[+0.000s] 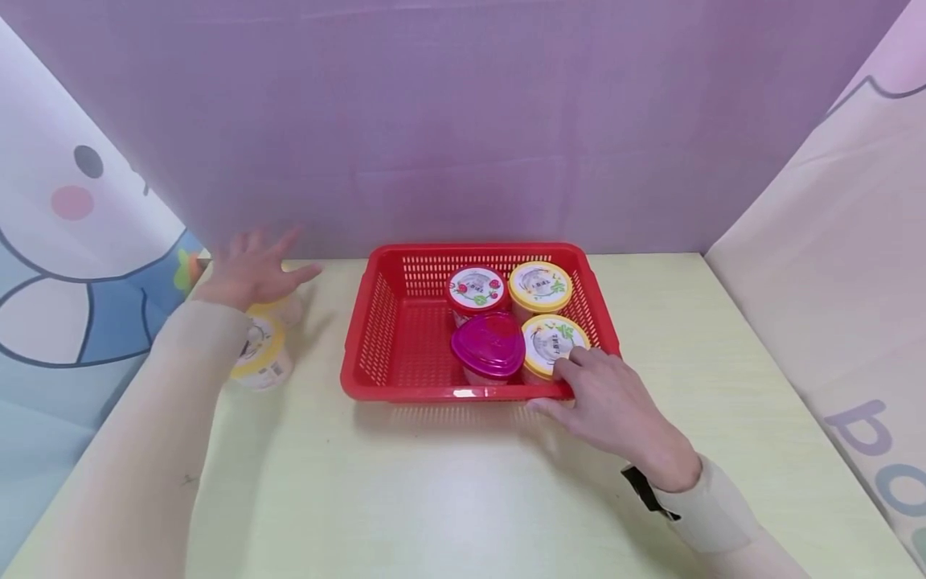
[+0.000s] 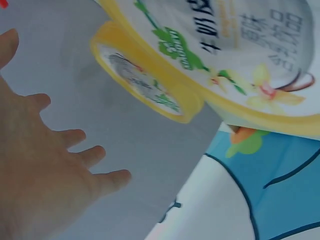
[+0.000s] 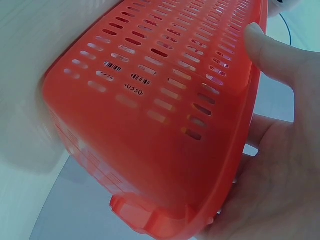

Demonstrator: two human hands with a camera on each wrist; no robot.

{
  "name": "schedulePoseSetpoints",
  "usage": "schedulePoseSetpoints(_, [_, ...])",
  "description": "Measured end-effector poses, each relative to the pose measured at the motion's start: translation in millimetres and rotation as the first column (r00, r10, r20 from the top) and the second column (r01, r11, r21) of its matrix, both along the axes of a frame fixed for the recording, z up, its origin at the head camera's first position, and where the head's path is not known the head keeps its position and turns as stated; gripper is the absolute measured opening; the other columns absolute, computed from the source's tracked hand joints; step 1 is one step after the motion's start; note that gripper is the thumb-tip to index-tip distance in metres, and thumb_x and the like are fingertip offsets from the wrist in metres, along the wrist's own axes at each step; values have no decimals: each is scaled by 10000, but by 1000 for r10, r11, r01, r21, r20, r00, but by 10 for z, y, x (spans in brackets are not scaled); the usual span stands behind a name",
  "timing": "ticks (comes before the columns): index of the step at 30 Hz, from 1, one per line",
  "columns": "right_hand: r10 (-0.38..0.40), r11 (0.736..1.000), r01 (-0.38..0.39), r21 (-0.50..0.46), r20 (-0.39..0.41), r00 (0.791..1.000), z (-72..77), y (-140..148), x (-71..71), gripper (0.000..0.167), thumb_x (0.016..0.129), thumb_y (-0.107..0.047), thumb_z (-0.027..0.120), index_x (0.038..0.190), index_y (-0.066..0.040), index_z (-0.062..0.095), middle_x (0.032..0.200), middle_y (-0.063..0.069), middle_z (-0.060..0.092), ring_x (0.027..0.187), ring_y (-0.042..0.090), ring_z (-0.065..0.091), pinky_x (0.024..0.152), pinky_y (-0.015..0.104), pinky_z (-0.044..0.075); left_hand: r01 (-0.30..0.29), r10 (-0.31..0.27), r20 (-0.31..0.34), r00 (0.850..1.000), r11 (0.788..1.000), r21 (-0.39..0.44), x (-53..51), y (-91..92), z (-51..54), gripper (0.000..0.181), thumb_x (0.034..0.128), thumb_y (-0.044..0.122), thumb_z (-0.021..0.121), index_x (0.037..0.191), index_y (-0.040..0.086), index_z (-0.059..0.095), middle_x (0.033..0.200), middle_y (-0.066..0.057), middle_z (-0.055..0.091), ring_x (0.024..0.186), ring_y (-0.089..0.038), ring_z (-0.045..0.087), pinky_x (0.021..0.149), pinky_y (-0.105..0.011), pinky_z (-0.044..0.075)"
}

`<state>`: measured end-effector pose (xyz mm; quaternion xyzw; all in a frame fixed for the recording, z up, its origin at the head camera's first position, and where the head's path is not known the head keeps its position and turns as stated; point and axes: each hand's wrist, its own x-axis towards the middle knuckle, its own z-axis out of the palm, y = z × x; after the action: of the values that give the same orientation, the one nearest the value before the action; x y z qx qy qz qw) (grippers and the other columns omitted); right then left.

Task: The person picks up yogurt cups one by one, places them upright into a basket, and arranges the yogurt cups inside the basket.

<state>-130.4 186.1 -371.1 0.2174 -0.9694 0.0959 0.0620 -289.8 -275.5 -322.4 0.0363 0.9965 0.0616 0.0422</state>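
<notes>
The right hand (image 1: 608,398) grips the front rim of the red basket (image 1: 434,393) near its right corner, thumb outside and fingers over the rim. Inside the basket stand two yellow-lidded cups (image 1: 539,286), a red-lidded cup (image 1: 477,288) and a cup with a magenta lid (image 1: 489,344). The left hand (image 1: 246,269), fingers spread, is over two more yellow-lidded cups at the left, the nearer one (image 1: 262,362) standing in front of the other. In the left wrist view the left hand (image 2: 50,170) holds nothing, beside the yellow lids (image 2: 137,80).
A purple cloth (image 1: 463,129) hangs behind the pale table (image 1: 434,498). Printed cloths with cartoon figures and letters flank it at left (image 1: 79,209) and right (image 1: 832,281).
</notes>
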Motion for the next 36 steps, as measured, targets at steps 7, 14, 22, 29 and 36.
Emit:
schedulePoseSetpoints(7, [3,1000,-3,1,-7,1000,-5,5,3,454,801,-531,811,885,-108,670,804,-25,535,710,148,478,629,326,428,-153,133,157,979,981,122,23,-48,-49,1090,819,840,482,1614,366,-94,1640,-199,-260,1456,-531,-238,951,-867,-123])
schedulePoseSetpoints(14, [-1,1000,1,0,-3,1000,-5,1,8,462,798,-530,815,895,-99,679,806,-22,538,706,149,477,625,324,427,-191,163,183,970,970,149,77,-28,-44,1151,810,788,582,1607,364,-131,1650,-205,-228,1466,-532,-202,981,-879,49])
schedulePoseSetpoints(22, [1,1000,-1,-1,2,1000,3,-5,3,452,801,-519,817,897,-101,677,813,-20,539,719,150,486,635,329,436,-252,198,258,946,948,193,266,100,127,1151,841,743,594,1612,302,-138,1647,-253,-166,1460,-574,-116,954,-860,232])
schedulePoseSetpoints(29, [1,1000,-1,6,8,1000,10,-9,0,436,800,-504,822,902,-106,675,824,-13,550,735,153,503,652,343,460,-266,203,285,937,942,204,332,103,133,1097,874,703,586,1602,328,-143,1626,-222,-270,1434,-615,-112,898,-833,341])
schedulePoseSetpoints(36, [-4,1000,4,11,18,1000,12,-10,4,428,809,-507,812,899,-116,663,839,-3,558,754,163,514,669,358,472,-245,187,260,947,946,213,329,87,128,996,930,609,580,1636,272,-37,1640,-261,-182,1417,-644,-29,891,-811,377])
